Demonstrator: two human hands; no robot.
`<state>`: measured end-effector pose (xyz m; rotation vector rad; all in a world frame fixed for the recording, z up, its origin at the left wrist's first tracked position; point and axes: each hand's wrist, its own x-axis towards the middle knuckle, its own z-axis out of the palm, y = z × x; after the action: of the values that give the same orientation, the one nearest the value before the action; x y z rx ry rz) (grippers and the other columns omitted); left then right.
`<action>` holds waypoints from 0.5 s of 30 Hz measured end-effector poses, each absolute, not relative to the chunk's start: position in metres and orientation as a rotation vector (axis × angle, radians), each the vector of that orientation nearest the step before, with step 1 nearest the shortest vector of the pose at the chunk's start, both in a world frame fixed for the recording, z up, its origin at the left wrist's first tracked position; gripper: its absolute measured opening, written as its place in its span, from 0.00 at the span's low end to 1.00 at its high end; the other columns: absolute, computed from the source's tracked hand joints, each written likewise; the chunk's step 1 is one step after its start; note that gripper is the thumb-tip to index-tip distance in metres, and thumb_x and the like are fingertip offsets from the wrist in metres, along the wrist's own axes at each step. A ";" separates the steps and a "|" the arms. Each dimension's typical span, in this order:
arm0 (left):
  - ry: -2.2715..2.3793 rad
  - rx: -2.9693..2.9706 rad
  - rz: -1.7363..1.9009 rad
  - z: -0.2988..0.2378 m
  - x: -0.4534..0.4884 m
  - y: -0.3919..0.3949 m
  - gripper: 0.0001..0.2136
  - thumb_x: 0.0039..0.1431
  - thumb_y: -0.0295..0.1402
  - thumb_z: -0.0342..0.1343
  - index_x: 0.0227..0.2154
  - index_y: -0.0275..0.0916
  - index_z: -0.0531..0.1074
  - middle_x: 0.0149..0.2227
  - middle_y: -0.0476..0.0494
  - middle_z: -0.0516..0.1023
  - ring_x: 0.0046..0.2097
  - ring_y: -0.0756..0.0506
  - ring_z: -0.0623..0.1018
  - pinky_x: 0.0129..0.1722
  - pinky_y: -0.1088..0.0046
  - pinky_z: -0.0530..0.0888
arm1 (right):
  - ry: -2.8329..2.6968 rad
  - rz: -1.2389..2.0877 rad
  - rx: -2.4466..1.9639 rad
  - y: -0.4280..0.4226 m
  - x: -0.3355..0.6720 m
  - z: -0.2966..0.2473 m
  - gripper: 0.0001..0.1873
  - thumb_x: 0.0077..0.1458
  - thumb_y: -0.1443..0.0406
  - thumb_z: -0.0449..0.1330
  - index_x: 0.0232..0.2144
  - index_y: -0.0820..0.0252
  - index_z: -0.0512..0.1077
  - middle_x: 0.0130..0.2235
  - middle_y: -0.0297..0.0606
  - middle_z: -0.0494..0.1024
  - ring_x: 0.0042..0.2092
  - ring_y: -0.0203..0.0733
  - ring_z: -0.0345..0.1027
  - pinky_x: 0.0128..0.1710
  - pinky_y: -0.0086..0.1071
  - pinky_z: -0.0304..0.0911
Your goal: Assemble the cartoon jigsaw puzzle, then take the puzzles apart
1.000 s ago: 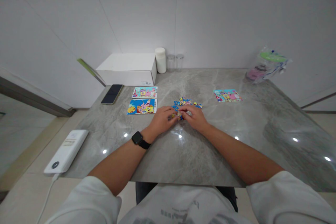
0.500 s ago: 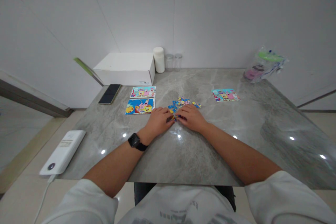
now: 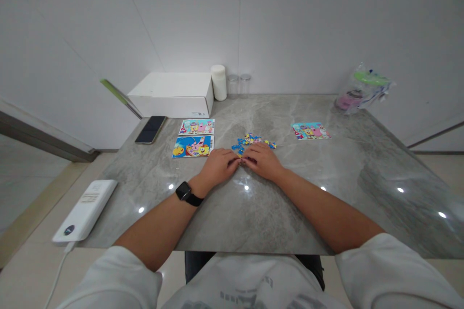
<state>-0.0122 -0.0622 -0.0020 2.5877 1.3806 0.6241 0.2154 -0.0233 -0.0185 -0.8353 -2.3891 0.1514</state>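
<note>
My left hand [image 3: 218,166] and my right hand [image 3: 264,161] meet at the fingertips low over the grey table. Both are closed in a pinch on small jigsaw puzzle pieces [image 3: 239,157], mostly hidden by the fingers; a bit of yellow shows between them. Just beyond my hands lies a loose pile of blue, yellow and pink puzzle pieces [image 3: 253,139], its near part covered by my right hand. To the left of my left hand is a blue cartoon picture card [image 3: 193,147], with a lighter cartoon card [image 3: 196,126] right behind it.
Another cartoon picture [image 3: 311,131] lies to the right. A phone [image 3: 151,130], white box [image 3: 170,94], white bottle [image 3: 219,83] and two clear glass jars [image 3: 239,86] stand or lie toward the back. A bagged cup [image 3: 362,91] sits back right, a white power bank [image 3: 85,210] front left.
The fingertips of both hands have drawn closer together and the pieces between them show less. The pile and the cards stay where they were.
</note>
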 end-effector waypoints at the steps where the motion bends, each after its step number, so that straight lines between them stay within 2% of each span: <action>1: 1.364 2.590 0.627 -0.003 -0.013 -0.062 0.09 0.71 0.38 0.57 0.43 0.43 0.82 0.41 0.43 0.84 0.43 0.43 0.80 0.46 0.64 0.72 | -2.368 0.171 -0.844 -0.023 0.216 -0.018 0.05 0.65 0.62 0.64 0.38 0.53 0.81 0.40 0.40 0.83 0.47 0.48 0.74 0.53 0.44 0.64; 5: 1.341 2.615 0.584 -0.004 -0.014 -0.060 0.08 0.65 0.37 0.64 0.45 0.44 0.82 0.45 0.42 0.83 0.46 0.41 0.80 0.48 0.62 0.73 | -2.253 0.194 -0.924 -0.018 0.221 -0.020 0.06 0.65 0.64 0.63 0.38 0.54 0.81 0.41 0.41 0.83 0.46 0.48 0.75 0.51 0.43 0.67; 8: 1.365 2.613 0.550 -0.004 -0.013 -0.060 0.08 0.66 0.34 0.62 0.45 0.44 0.81 0.44 0.41 0.84 0.45 0.40 0.81 0.48 0.62 0.74 | -2.222 0.157 -1.003 -0.014 0.223 -0.023 0.08 0.65 0.63 0.63 0.44 0.52 0.82 0.45 0.42 0.83 0.49 0.50 0.74 0.53 0.46 0.67; 11: 1.465 2.557 0.570 -0.006 -0.012 -0.061 0.12 0.68 0.33 0.59 0.52 0.43 0.79 0.42 0.40 0.84 0.44 0.40 0.82 0.47 0.63 0.76 | -2.231 0.135 -1.028 -0.013 0.226 -0.023 0.12 0.66 0.63 0.63 0.49 0.51 0.81 0.48 0.43 0.83 0.52 0.52 0.73 0.55 0.48 0.66; 15: 1.556 2.448 0.647 -0.010 -0.016 -0.061 0.16 0.69 0.33 0.56 0.57 0.43 0.76 0.40 0.42 0.85 0.41 0.42 0.82 0.45 0.65 0.77 | -2.369 0.149 -0.932 -0.019 0.233 -0.019 0.13 0.64 0.62 0.64 0.50 0.51 0.81 0.50 0.43 0.82 0.55 0.52 0.72 0.58 0.49 0.64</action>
<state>-0.0161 -0.0607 -0.0095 2.4480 1.5558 0.6468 0.2329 -0.0193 -0.0186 -0.9318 -2.3688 0.1487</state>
